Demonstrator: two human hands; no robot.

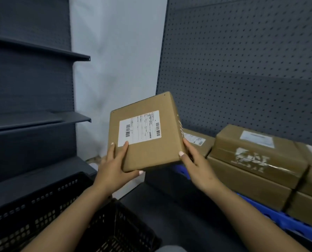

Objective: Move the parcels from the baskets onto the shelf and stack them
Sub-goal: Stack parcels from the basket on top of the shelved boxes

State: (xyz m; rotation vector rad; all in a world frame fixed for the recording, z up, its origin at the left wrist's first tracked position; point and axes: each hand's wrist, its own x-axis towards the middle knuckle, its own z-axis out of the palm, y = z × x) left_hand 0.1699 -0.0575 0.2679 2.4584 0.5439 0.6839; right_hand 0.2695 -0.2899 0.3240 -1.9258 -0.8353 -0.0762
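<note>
A brown cardboard parcel (147,135) with a white shipping label is held up in the air in front of me, tilted. My left hand (115,164) grips its lower left corner, thumb on the label side. My right hand (195,160) grips its lower right edge. Below at the lower left stands a black perforated basket (42,211). On the right, several brown parcels (257,160) lie stacked in two layers on a shelf with a blue front edge (279,217).
A dark grey pegboard (242,70) backs the shelf on the right. On the left, a dark shelving unit (38,122) shows two bare shelf boards. A white wall (115,60) fills the gap between them. Dark floor lies below the parcel.
</note>
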